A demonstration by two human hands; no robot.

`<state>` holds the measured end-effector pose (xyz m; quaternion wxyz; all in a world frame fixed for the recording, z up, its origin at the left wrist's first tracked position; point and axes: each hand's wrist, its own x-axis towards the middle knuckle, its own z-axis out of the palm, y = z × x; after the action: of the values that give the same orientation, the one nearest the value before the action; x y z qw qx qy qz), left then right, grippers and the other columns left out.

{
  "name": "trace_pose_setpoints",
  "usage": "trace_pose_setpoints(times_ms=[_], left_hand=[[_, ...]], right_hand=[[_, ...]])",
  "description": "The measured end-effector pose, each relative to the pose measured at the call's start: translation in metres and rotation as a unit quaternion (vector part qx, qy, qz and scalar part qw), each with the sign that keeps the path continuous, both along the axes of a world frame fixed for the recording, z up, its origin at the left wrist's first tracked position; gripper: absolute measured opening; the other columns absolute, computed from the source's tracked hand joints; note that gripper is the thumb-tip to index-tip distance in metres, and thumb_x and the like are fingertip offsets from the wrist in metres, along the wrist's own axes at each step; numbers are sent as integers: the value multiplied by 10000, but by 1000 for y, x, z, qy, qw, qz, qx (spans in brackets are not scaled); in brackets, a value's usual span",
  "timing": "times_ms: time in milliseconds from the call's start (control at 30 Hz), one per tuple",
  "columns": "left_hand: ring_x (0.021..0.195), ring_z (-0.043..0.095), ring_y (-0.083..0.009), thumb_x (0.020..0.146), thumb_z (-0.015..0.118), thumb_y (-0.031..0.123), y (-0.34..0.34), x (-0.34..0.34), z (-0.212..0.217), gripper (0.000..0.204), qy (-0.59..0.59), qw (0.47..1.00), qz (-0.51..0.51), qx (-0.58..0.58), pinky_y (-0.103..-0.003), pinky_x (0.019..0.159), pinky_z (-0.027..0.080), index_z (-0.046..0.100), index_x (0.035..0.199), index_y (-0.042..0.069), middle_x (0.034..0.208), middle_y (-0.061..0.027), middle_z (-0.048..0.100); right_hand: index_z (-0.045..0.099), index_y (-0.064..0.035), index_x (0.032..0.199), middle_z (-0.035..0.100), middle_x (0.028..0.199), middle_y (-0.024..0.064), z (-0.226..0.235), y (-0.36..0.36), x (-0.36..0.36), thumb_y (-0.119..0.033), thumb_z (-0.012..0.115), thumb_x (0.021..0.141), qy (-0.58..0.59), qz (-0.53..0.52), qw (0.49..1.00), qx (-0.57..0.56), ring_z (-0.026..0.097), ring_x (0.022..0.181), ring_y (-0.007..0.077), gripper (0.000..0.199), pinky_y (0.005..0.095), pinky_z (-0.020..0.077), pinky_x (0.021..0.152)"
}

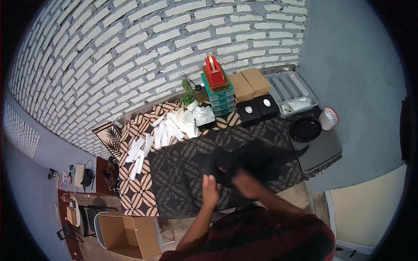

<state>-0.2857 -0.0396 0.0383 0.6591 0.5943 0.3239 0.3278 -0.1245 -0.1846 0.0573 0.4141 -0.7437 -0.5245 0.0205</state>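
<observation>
A bunched piece of black cloth (pixel 248 158) is held over the near middle of the table, its tail stretching right to a thin tip. My left hand (pixel 210 188) is closed on the cloth's near left edge. Just right of it, my right hand (pixel 247 183) grips the same cloth, slightly smeared by motion, with its fingertips sunk in the dark folds. Beneath lies a sheer dark mesh sheet (pixel 170 187) over the brown and cream patterned tablecloth (pixel 138 196). What kind of item the black cloth is cannot be made out.
White paper strips (pixel 167 130) lie at the back left. Along the wall stand a potted plant (pixel 189 96), a green drawer unit (pixel 222 98) with a red tape dispenser (pixel 214 71), brown boxes (pixel 248 83) and a grey tray (pixel 291 92). Black plates (pixel 305 130) and stacked bowls (pixel 328 117) sit right.
</observation>
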Motion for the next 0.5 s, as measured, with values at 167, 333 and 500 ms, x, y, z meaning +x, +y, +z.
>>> trace_pose_setpoints(times_ms=[167, 333, 500], left_hand=[[1150, 556, -233, 1051, 432, 344, -27, 29, 66, 508, 150, 979, -137, -28, -314, 975, 427, 405, 1432, 8, 1270, -144, 588], [1166, 536, -233, 1050, 421, 439, -25, 45, 66, 561, 49, 983, -166, 64, -342, 1012, 402, 470, 1384, -10, 1284, -122, 585], [1200, 517, -223, 1052, 422, 447, -27, 29, 68, 573, 192, 956, -214, 63, -338, 1038, 384, 464, 1400, -6, 1305, -121, 572]], right_hand=[[572, 41, 1205, 505, 1298, 281, 68, 37, -11, -191, 490, 981, 309, -11, 908, -284, 455, 1242, 456, 332, 572, 303, 1096], [556, 123, 1165, 527, 1221, 344, 45, 22, -33, -193, 495, 963, -86, -110, 990, 23, 471, 1222, 467, 380, 551, 287, 1129], [509, 127, 1270, 523, 1278, 316, 19, 11, 11, -222, 426, 1026, 79, -160, 982, -54, 452, 1266, 451, 434, 439, 326, 1135]])
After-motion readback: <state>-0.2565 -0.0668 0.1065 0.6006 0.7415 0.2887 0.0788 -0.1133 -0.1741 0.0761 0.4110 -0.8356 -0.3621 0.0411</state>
